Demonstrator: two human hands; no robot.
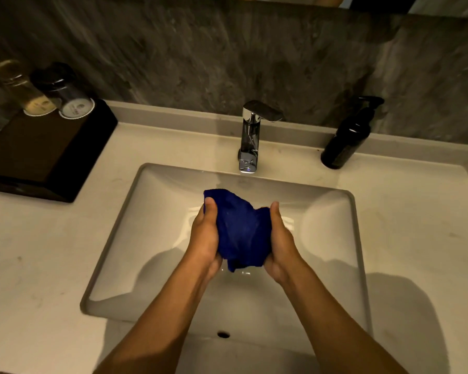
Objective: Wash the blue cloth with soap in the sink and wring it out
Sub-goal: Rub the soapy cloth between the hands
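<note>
Cupping the bunched blue cloth (pixel 241 230) between left hand (pixel 204 238) and right hand (pixel 280 244), over the sink (pixel 333 265), just before the faucet (pixel 250 136), probably keeping drips inside.

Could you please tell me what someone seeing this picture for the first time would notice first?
The eye goes straight to the bright blue cloth, bunched between the left hand and right hand over the middle of the white sink. Next comes the shiny chrome faucet behind the basin, with no water visibly running. A dark pump bottle stands on the counter to its right.
</note>
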